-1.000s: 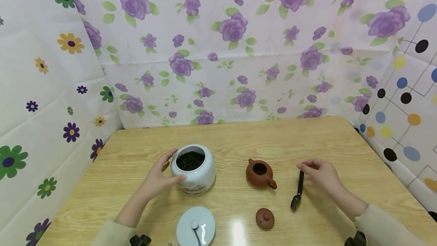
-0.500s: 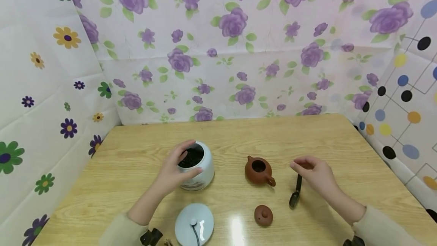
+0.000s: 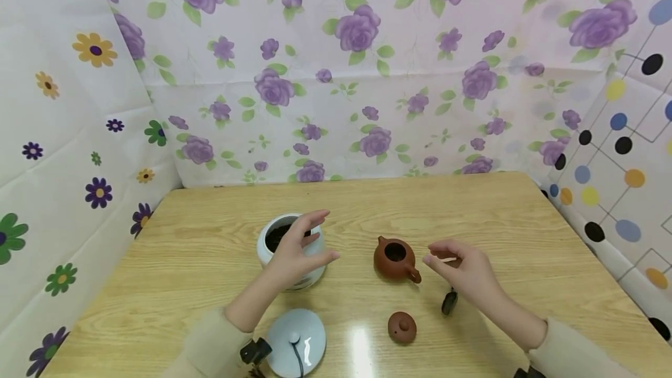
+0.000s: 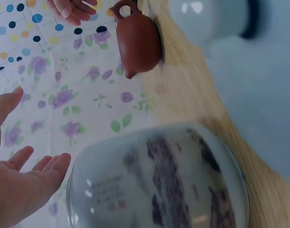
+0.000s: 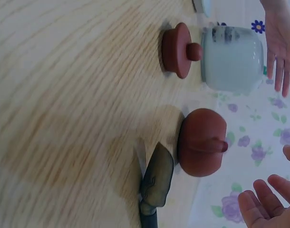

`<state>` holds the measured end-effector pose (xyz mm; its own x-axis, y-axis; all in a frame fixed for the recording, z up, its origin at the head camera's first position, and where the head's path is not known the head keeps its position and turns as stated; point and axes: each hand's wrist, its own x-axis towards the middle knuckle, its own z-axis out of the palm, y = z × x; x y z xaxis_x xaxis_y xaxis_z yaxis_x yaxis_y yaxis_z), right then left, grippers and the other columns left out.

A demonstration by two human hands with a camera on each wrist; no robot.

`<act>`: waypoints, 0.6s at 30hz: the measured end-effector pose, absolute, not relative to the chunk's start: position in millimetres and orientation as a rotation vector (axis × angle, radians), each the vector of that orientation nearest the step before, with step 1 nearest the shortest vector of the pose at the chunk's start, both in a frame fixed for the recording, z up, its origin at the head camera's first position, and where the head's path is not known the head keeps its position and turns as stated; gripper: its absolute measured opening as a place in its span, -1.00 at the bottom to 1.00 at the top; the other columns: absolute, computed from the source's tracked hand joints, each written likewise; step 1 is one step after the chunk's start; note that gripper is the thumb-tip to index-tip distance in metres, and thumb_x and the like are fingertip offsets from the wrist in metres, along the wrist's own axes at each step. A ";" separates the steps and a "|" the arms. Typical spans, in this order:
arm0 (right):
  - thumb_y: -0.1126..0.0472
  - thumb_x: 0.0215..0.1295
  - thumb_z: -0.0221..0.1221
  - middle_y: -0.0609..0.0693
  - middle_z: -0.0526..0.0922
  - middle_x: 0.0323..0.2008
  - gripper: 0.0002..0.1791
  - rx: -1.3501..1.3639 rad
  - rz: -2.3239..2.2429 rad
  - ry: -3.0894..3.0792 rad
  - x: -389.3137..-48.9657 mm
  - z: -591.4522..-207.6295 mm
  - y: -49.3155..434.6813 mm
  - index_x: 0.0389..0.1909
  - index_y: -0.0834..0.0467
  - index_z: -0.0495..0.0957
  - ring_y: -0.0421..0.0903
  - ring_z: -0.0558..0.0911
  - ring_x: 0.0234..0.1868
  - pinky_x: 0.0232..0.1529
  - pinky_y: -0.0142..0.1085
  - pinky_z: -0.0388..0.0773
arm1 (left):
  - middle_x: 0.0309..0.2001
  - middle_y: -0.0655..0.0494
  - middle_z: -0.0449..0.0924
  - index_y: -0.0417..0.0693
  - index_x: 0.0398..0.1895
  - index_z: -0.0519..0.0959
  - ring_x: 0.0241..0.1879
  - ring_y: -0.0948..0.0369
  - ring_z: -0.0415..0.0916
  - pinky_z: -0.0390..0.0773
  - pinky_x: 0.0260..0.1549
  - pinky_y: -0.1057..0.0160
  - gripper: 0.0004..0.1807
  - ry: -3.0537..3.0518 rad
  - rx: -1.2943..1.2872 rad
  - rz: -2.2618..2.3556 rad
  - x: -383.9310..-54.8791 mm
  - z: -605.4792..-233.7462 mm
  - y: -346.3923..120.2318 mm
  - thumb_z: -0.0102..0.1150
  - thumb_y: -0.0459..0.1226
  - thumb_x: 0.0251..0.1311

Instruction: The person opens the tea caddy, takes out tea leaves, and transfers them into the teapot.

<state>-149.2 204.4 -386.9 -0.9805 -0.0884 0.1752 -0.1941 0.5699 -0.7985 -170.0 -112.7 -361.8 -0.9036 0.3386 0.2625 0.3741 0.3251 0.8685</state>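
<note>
My left hand (image 3: pixel 295 258) hovers over the white jar (image 3: pixel 314 277) of dark tea leaves, thumb and fingers spread with nothing between them. The jar's painted side faces the left wrist camera. My right hand (image 3: pixel 467 270) hangs to the right of the brown clay teapot (image 3: pixel 389 268), its fingers loosely bent and holding nothing. The teapot is uncovered, its handle pointing toward that hand. Under the right hand, a dark tea scoop (image 5: pixel 157 178) lies on the table; in the head view the hand hides its handle.
The teapot's knobbed lid (image 3: pixel 402 328) lies in front of the pot. A pale jar lid (image 3: pixel 312 331) rests in front of the jar, near my left sleeve (image 3: pixel 212 340). Flowered cloth (image 3: pixel 378 104) hangs behind the wooden table (image 3: pixel 346 203).
My left hand has left the jar's side and moved right across its mouth. My right hand has moved left from the scoop's handle end toward the teapot; the scoop stays on the table.
</note>
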 end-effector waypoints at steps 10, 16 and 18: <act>0.12 0.16 0.32 0.10 0.69 -0.16 -0.71 0.296 1.402 -2.672 -136.5 -389.7 188.1 -0.13 0.17 0.65 -0.12 0.65 -0.27 -0.31 -0.44 0.61 | 0.37 0.00 0.23 -0.03 0.35 0.28 0.36 -0.01 0.18 0.39 0.23 -0.02 -0.25 -2.524 -0.689 -1.785 -175.2 -365.5 -82.6 0.36 -0.35 0.06; 0.18 0.11 0.36 0.05 0.71 -0.19 -0.73 0.356 1.397 -2.664 -130.9 -399.2 182.9 -0.17 0.19 0.66 0.00 0.64 -0.14 -0.22 -0.37 0.62 | 0.33 -0.05 0.27 -0.08 0.32 0.32 0.34 -0.04 0.21 0.44 0.19 -0.01 -0.30 -2.534 -0.692 -1.840 -180.2 -368.6 -63.8 0.35 -0.37 0.07; 0.20 0.11 0.36 0.04 0.71 -0.19 -0.73 0.389 1.417 -2.659 -128.8 -402.4 181.9 -0.17 0.19 0.66 0.00 0.64 -0.13 -0.20 -0.35 0.63 | 0.33 -0.06 0.28 -0.09 0.32 0.32 0.33 -0.04 0.21 0.44 0.18 -0.01 -0.31 -2.550 -0.682 -1.865 -181.8 -369.5 -58.1 0.35 -0.35 0.08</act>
<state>-128.8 181.9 -402.4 -0.9619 -0.1755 0.2098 -0.2720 0.5332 -0.8011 -181.8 -58.1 -369.5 -0.9071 0.3843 0.1716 0.2800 0.2465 0.9278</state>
